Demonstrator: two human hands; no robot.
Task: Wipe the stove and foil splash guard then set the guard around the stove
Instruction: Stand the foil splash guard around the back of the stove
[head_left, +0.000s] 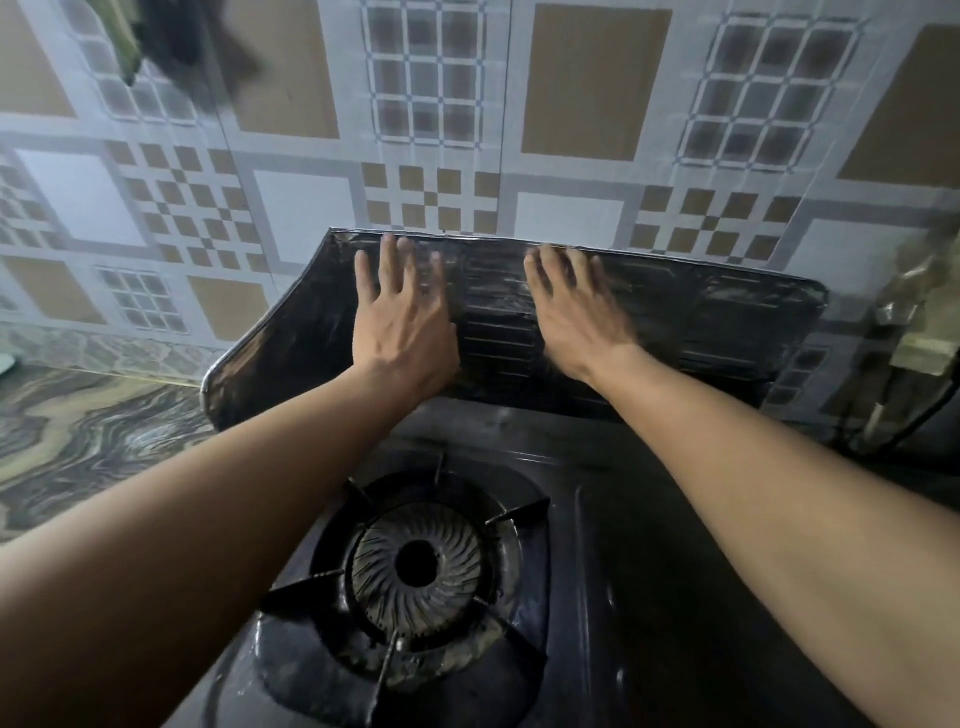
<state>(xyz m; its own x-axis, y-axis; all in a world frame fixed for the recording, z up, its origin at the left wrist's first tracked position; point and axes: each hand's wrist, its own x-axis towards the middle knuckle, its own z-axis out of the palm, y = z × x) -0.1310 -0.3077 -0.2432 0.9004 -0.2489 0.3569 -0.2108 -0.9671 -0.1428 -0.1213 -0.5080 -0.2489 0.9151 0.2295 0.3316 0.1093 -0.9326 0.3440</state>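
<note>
Currently I have both hands flat against the foil splash guard (701, 322), which stands upright behind the stove (623, 519), its back to the tiled wall (311, 109) and its left wing bent forward toward the marbled counter (78, 441). My left hand (402, 322) is spread wide, fingers straight, palm on the foil below the panel's upper edge. My right hand (576, 317) lies near it, also open with straight fingers, though its fingertips are blurred. Neither hand grips anything and no cloth shows under either palm, so I judge this to be the seating step, not the wiping. To do it well I would press evenly with both palms so the middle panel lies flush on the wall. Digging in with fingertips is a risk, since thin foil likely creases and tears. I would then check that the lower edge sits behind the stove's rear rim. The right wing looks flatter against the wall, so I would fold it forward to match the left and wrap the burner (415, 566). As for containers, I can make out no pot, pan or bowl; a blurred dark shape (171, 47) hangs top left and I cannot tell what it is.
</note>
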